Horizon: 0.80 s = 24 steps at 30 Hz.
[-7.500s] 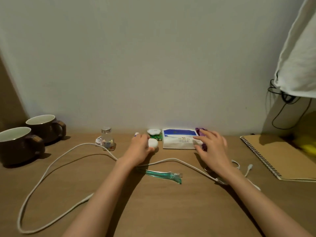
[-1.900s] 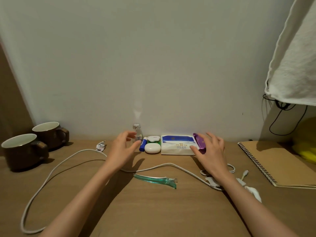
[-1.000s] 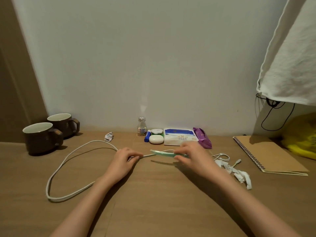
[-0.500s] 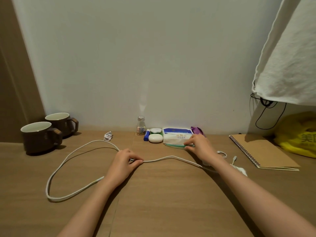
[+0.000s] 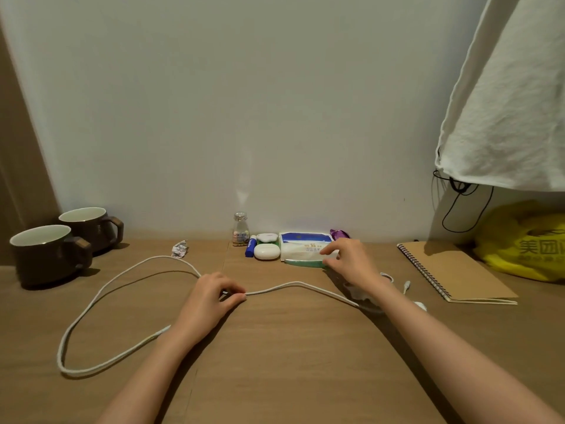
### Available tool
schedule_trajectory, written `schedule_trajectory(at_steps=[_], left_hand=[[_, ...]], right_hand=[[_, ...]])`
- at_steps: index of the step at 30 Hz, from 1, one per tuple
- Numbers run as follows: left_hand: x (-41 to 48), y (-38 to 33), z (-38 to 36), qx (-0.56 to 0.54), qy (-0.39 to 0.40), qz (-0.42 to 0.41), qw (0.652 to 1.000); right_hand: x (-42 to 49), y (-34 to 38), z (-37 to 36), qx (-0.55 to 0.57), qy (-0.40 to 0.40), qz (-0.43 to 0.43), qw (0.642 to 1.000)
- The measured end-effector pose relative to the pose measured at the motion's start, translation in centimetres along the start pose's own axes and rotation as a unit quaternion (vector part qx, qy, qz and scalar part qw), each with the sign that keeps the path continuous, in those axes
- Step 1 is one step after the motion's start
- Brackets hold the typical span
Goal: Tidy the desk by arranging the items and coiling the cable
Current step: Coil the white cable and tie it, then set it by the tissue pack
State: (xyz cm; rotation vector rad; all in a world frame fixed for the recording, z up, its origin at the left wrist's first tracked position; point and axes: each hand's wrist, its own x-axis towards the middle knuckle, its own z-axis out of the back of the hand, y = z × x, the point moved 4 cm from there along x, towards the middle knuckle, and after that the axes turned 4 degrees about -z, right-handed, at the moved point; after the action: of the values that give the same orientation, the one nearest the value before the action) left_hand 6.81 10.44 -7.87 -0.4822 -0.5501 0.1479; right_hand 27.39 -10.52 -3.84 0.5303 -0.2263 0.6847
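A long white cable [image 5: 293, 283] lies in a big loop across the wooden desk [image 5: 290, 347]. My left hand [image 5: 208, 301] pinches it near the middle of the desk. My right hand [image 5: 351, 261] is at the back, with thumb and fingertips closed on the right end of a green plastic piece [image 5: 302, 264]. That piece lies flat against the front of the tissue pack [image 5: 305, 243]. Left of the pack, a white case [image 5: 267, 251], a blue tube [image 5: 250, 250] and a small glass bottle [image 5: 240, 229] line up by the wall.
Two dark mugs [image 5: 46, 255] stand at the far left. A crumpled wrapper [image 5: 179, 249] lies near the cable's far bend. A purple packet [image 5: 337, 233] sits behind my right hand, a thin white cord [image 5: 406, 284] beside my wrist. A spiral notebook [image 5: 452, 270] and a yellow bag [image 5: 526, 240] are at the right.
My right hand lifted the green piece from mid-desk and set it against the tissue pack's front. My left hand moved the bottle to the wall earlier, then took hold of the cable and has stayed there.
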Motion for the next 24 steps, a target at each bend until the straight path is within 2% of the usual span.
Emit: schedule_trajectory(at_steps=[5, 8, 12, 17, 21, 24], left_hand=[[0.1, -0.6, -0.6, 0.005, 0.013, -0.009, 1.000], [0.5, -2.7, -1.2, -0.018, 0.003, -0.034, 0.999], [1.8, -8.4, -3.6, -0.043, 0.025, -0.101, 0.994], [3.5, -14.7, -8.7, 0.009, 0.088, -0.166, 0.982], [4.1, -16.5, -11.5, 0.045, 0.121, -0.185, 0.974], [3.9, -16.5, -12.0, 0.041, 0.112, -0.188, 0.975]], right_hand=[[-3.2, -0.1, 5.1, 0.060, 0.044, 0.022, 0.997], [-5.6, -1.5, 7.1, 0.044, 0.062, 0.021, 0.997], [-8.0, -4.4, 7.8, -0.032, 0.049, -0.019, 0.998], [-9.7, -7.6, 6.5, -0.103, 0.024, -0.074, 0.992], [-10.3, -8.7, 5.7, -0.082, -0.007, -0.071, 0.994], [-10.4, -9.2, 5.4, -0.042, -0.024, -0.074, 0.996]])
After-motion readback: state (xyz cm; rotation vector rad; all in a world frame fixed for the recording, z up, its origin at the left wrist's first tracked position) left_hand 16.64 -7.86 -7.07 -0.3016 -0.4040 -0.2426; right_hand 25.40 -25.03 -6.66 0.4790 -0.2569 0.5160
